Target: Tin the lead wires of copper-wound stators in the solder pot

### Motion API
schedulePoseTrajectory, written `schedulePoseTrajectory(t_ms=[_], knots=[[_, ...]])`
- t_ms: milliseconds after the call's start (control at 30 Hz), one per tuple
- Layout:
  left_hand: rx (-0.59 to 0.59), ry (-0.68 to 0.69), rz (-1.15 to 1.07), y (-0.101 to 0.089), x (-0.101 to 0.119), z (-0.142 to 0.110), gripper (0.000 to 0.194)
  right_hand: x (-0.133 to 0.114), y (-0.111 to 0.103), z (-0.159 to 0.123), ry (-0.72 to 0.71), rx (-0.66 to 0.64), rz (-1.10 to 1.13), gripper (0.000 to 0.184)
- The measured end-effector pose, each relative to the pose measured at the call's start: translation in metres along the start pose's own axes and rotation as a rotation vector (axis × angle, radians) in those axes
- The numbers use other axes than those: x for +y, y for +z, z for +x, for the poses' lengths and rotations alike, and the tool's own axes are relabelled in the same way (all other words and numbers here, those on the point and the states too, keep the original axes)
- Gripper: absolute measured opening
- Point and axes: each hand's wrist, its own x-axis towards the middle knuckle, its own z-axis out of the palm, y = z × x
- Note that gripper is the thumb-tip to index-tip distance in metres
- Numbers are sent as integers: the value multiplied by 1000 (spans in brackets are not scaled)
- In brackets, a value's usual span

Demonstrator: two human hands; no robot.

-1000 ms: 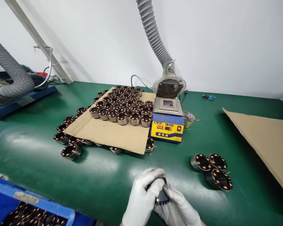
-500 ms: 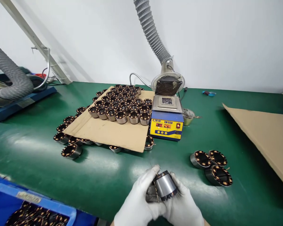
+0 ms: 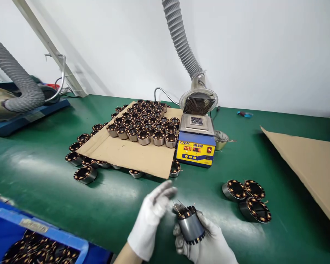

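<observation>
My right hand point(image 3: 209, 245), in a white glove, grips a grey metal stator point(image 3: 190, 225) with copper windings, tilted on its side near the front edge of the green table point(image 3: 126, 205). Thin wire leads stick out of the stator's upper end. My left hand point(image 3: 151, 216), also gloved, hovers just left of it with fingers spread, fingertips close to the wire leads. Three more stators point(image 3: 247, 200) stand grouped to the right.
A cardboard sheet point(image 3: 126, 154) carries several rows of stators point(image 3: 145, 123), with more underneath its edges. A yellow-blue solder pot point(image 3: 196, 145) sits behind under an extraction hose point(image 3: 181, 40). A blue bin point(image 3: 35, 245) of stators is at front left, another cardboard sheet point(image 3: 310, 161) at right.
My left hand has let go of the stator and opened, moving left. The right hand alone now holds it, turned so the windings face up and away.
</observation>
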Motion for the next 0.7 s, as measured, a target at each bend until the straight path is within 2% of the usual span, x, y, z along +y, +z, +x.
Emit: schedulePoseTrajectory(t_ms=[67, 133, 200, 267, 333, 400, 433, 467, 500, 567, 633, 700], knots=[[-31, -105, 97, 9, 1, -7, 40, 2, 3, -1, -53, 74, -49, 34], [59, -135, 141, 13, 2, -10, 23, 5, 3, -3, -134, 162, -162, 35], [129, -73, 102, 6, 4, -8, 21, 8, 0, -6, -261, 282, -369, 50], [161, 12, 7, -7, 6, -3, 28, 15, -7, -8, -433, 442, -627, 59], [95, 60, -48, -17, 5, 0, 40, 24, -15, -6, -600, 590, -867, 52], [-98, -12, 31, -16, 0, -1, 49, 34, -20, -2, -709, 690, -1077, 44], [-172, -72, 95, -12, -3, -3, 46, 38, -21, 0, -739, 724, -1176, 41], [-190, -126, 135, -6, -6, -4, 39, 42, -21, 3, -761, 748, -1269, 39], [-156, -167, 141, 0, -8, -5, 32, 44, -21, 5, -776, 765, -1348, 39], [-24, -193, 15, 8, -8, -4, 27, 47, -20, 8, -797, 769, -1455, 38], [90, -128, -195, 6, -1, -1, 30, 47, -20, 8, -814, 777, -1517, 41], [109, -61, -210, -4, 7, 2, 31, 47, -22, 7, -808, 810, -1542, 44]])
